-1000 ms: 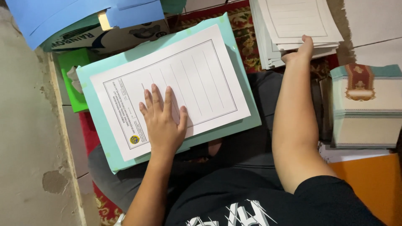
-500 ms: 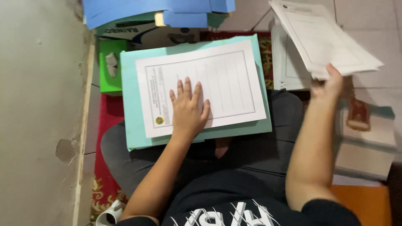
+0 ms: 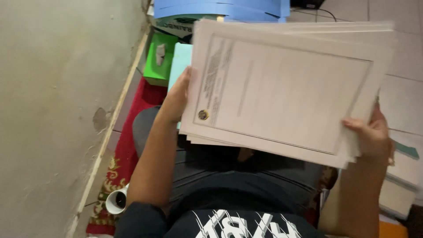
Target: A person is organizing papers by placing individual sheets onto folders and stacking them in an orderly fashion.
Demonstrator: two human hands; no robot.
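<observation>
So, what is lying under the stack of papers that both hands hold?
Under the paper stack only a strip of the light teal folder shows, beside the left hand. The rest of it, and anything lying on it, is covered.

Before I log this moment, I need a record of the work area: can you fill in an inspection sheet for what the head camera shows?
Surface: red patterned rug on the floor beside a bare grey wall; the person sits on it.
Job's things: stack of printed paper sheets held up over the lap; light teal folder partly hidden behind it.
Clutter: green tissue box, white cup with dark drink, blue folders, more paper piles at right.
Grippers: left hand grips the stack's left edge; right hand grips its lower right corner.
Cables: one dark cable at top.
Surroundings: pale floor tiles.
</observation>
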